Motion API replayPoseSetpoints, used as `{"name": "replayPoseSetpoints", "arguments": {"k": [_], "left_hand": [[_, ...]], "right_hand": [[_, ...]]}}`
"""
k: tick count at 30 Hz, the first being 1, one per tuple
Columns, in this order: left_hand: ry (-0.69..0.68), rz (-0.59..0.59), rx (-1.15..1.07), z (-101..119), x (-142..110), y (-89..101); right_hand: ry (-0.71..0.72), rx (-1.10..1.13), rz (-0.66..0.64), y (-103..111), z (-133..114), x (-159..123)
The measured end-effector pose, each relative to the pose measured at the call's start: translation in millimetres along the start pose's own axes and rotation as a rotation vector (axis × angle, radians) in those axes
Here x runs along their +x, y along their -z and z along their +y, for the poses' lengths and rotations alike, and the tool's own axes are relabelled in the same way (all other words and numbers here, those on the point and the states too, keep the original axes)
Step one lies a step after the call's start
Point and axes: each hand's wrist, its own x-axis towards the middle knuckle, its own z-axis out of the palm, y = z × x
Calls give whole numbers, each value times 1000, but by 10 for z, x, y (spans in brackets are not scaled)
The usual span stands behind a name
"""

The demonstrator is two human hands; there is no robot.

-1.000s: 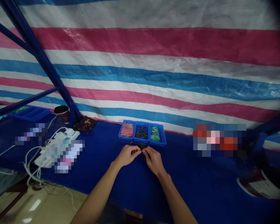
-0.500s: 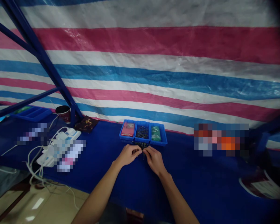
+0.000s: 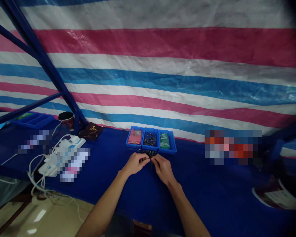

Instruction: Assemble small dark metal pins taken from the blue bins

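Note:
My left hand [image 3: 138, 163] and my right hand [image 3: 162, 165] meet over the blue table, fingertips nearly touching. Both are closed in a pinch, and whatever sits between the fingers is too small to name. Just beyond the fingertips lies a loose pile of thin dark screw-like pieces [image 3: 150, 152], partly covered by my hands. Behind the pile stand three joined blue bins. The left bin [image 3: 134, 145] holds a pink packet [image 3: 135, 136], the middle bin holds more dark screw-like pieces [image 3: 150, 139], and the right bin [image 3: 172, 151] holds a green packet [image 3: 164, 141].
On the left, a white power strip [image 3: 74, 142] trails several cables [image 3: 34, 177]. Near the frame post [image 3: 56, 79] are a dark cup [image 3: 66, 120], a brown packet [image 3: 91, 131] and a blue tray [image 3: 34, 121]. A round tub [image 3: 277, 194] stands at far right. Striped sheeting [image 3: 148, 72] hangs behind.

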Motion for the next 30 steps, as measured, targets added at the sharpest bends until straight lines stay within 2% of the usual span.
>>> {"name": "replayPoseSetpoints", "arguments": {"k": [30], "left_hand": [[8, 8, -8, 17, -2, 7]], "right_hand": [[-7, 13, 4, 14, -10, 0]]}}
